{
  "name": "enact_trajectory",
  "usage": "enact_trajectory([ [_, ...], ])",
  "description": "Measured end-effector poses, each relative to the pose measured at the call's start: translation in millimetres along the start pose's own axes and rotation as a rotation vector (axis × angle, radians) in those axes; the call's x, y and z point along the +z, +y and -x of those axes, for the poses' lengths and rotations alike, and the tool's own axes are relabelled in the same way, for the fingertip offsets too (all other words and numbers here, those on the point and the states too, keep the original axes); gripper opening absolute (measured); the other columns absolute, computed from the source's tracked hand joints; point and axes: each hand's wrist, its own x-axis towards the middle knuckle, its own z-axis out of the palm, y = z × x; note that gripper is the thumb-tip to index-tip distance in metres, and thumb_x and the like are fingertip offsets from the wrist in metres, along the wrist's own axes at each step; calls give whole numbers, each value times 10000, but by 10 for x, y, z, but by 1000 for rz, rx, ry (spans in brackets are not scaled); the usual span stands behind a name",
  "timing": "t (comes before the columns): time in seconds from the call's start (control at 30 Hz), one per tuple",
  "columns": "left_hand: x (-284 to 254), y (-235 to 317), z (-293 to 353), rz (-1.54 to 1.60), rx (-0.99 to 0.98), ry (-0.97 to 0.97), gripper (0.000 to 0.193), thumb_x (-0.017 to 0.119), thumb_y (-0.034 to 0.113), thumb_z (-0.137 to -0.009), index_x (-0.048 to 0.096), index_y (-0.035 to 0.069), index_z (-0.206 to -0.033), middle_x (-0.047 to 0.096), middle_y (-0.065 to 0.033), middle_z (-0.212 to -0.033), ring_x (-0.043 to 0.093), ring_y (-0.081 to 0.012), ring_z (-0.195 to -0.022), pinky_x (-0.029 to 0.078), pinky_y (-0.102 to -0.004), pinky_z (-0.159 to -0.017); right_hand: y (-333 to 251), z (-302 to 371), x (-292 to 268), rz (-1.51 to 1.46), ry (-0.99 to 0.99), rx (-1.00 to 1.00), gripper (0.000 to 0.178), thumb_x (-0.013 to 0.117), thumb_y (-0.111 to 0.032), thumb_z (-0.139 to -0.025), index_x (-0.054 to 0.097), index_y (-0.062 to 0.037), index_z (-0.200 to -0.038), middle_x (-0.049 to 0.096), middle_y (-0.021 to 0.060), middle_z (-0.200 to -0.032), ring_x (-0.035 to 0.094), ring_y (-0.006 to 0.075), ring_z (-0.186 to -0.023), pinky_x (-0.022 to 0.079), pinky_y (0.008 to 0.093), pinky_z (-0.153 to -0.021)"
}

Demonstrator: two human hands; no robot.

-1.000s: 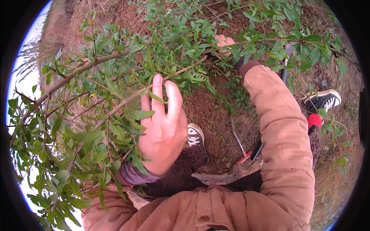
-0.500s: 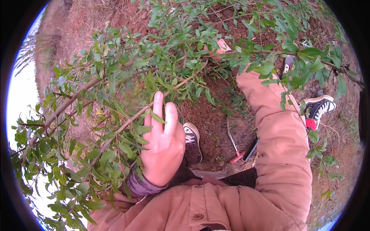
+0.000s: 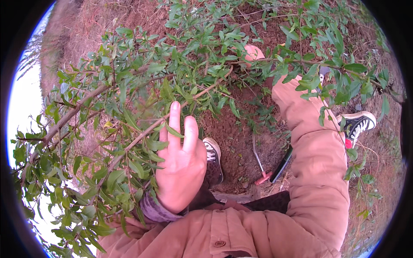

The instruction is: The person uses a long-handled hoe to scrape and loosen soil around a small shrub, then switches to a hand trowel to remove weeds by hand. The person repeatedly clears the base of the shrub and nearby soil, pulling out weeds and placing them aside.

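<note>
My left hand (image 3: 180, 165) is raised among the leaves of a shrub. Its visible fingers are stretched and spread, lying against a slender woody branch (image 3: 146, 129); the thumb is hidden. Farther off, my right hand (image 3: 254, 53) reaches into the foliage at the shrub's middle. Leaves and another branch (image 3: 309, 61) cover most of it, so its fingers and anything in them are hidden. On the soil between my feet lie a bent metal tool with a red handle (image 3: 263, 177) and, beside it, a black-handled thing (image 3: 282, 164).
A thicker branch (image 3: 73, 112) slants across the left. My canvas shoe (image 3: 213, 159) stands below the shrub. Another dark canvas shoe (image 3: 359, 124) with white laces is at the right. Reddish soil (image 3: 230, 142) and dry grass lie underneath.
My right hand and sleeve have shifted slightly to the right, and the branch over them has moved a little. My left hand stays nearly where it was against its branch.
</note>
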Motion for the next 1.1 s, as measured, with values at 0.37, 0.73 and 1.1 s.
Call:
enact_trajectory([
  [0.37,-34,28,5,31,-23,-33,52,528,0,-656,549,-28,-696,424,-188,-1140,353,-405,-1173,435,-406,-781,86,-77,3,-11,-1,-16,161,551,-3,-714,573,-27,-872,598,92,-857,572,153,-731,476,316,-584],
  [0.73,-2,-32,29,74,-28,-62,104,515,55,-668,554,-41,-673,426,-184,-1061,327,-422,-1179,390,-465,-876,129,-50,-84,-1,-30,-29,153,555,3,-711,574,-24,-861,599,80,-844,571,127,-709,476,299,-559],
  [1.1,30,-100,64,6,-27,-72,86,514,42,-656,555,-33,-666,436,-200,-1030,352,-424,-1159,456,-379,-764,447,543,-1052,-241,92,145,145,559,9,-708,574,-22,-849,600,69,-831,569,100,-686,476,281,-534],
])
